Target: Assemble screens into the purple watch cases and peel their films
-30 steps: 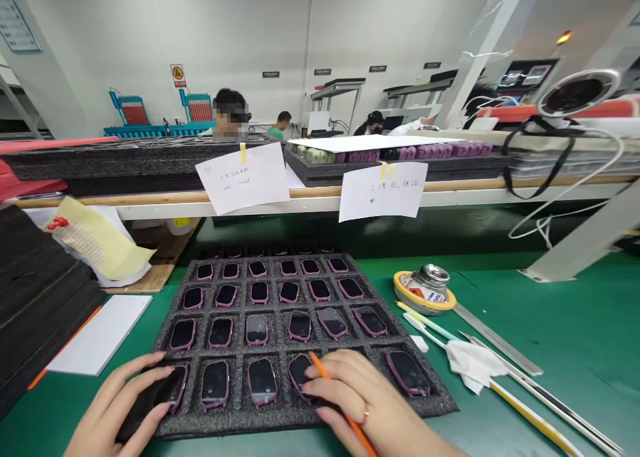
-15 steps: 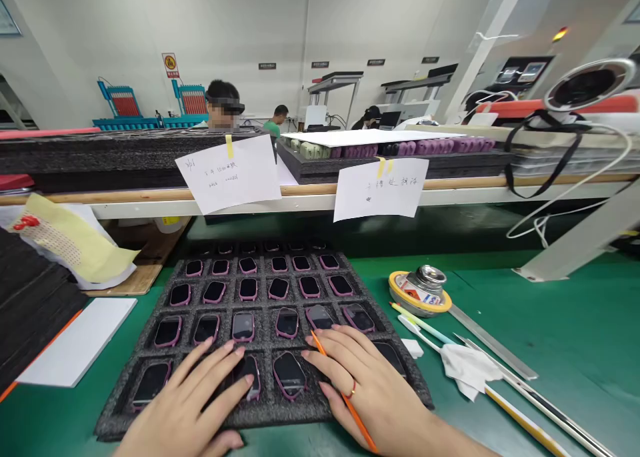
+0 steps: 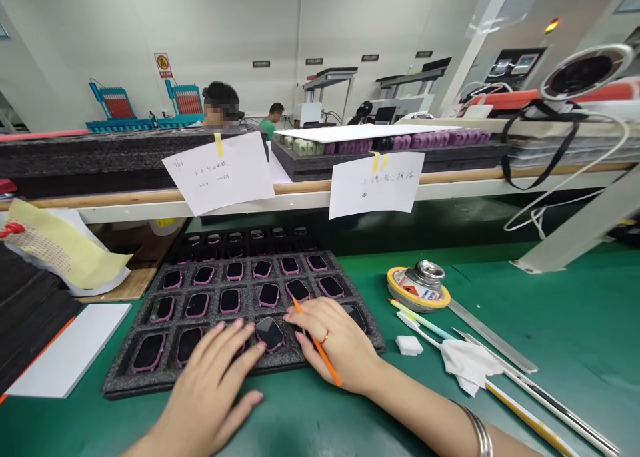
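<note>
A black foam tray [image 3: 113, 385] holds rows of square, black-faced watch cases with purple frames, each in its own pocket. My left hand [image 3: 213, 377] lies over the tray's near edge, palm down, fingers stretched out and holding nothing. Just beyond its fingertips is a watch case [image 3: 270, 334], turned askew in its pocket. On the tray's near right part rests my right hand [image 3: 340, 337], which holds a thin orange stick [image 3: 327, 363] tucked under its fingers. This hand partly covers the watch cases beneath it.
Right of the tray are a round metal-necked container [image 3: 423, 285], a white block [image 3: 409, 345], a crumpled white cloth [image 3: 465, 360], a brush and a steel ruler [image 3: 500, 340]. A shelf [image 3: 300, 200] with hanging paper notes crosses above the tray's far end. Other people sit beyond.
The foam tray has slid away from me and slightly left, farther under the shelf. Both hands have moved forward with it, the right one still holding the orange stick. The view has shifted slightly.
</note>
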Tool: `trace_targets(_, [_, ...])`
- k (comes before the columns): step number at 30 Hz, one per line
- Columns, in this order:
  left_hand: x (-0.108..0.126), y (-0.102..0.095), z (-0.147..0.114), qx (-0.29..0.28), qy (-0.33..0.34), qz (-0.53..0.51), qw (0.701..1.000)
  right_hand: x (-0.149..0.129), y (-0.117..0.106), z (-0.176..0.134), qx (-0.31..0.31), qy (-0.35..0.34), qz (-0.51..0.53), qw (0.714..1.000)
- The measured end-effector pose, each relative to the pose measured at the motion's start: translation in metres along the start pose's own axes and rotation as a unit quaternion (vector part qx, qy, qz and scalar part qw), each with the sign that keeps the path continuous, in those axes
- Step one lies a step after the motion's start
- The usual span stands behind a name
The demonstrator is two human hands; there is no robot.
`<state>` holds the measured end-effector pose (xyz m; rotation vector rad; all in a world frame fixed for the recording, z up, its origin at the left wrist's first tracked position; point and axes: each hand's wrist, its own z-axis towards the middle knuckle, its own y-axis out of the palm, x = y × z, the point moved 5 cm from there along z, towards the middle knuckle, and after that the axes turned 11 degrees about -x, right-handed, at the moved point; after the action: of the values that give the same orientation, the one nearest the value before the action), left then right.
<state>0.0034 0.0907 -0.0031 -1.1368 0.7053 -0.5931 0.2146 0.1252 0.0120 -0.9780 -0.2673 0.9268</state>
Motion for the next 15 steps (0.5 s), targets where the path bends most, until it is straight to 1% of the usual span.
trace_targets(1, [0.013,0.002,0.003,0.002,0.036,-0.031,0.999,0.004,-0.005,-0.001,0.016,0.029,0.023,0.999])
trace_targets(3, [0.036,0.003,0.007,0.023,0.107,-0.093,0.990,0.017,-0.018,-0.005,0.049,0.096,0.045,0.993])
trace_targets(5, [0.049,0.003,0.008,0.046,0.156,-0.134,0.977,0.032,-0.034,-0.014,0.073,0.157,0.026,0.985])
trace_targets(6, [0.051,0.003,0.008,0.052,0.168,-0.146,0.974,0.041,-0.042,-0.020,0.078,0.178,0.011,0.981])
trace_targets(8, [0.049,0.002,0.008,0.056,0.168,-0.159,0.971,0.058,-0.055,-0.037,0.070,0.200,-0.022,0.977])
trace_targets(10, [0.042,-0.001,0.006,0.067,0.150,-0.162,0.973,0.074,-0.061,-0.055,0.038,0.201,-0.051,0.977])
trace_targets(13, [0.036,-0.002,0.004,0.077,0.132,-0.163,0.975,0.094,-0.058,-0.077,-0.022,0.193,-0.076,0.978])
trace_targets(15, [0.038,-0.001,0.002,0.084,0.132,-0.180,0.971,0.098,-0.054,-0.083,-0.043,0.191,-0.088,0.977])
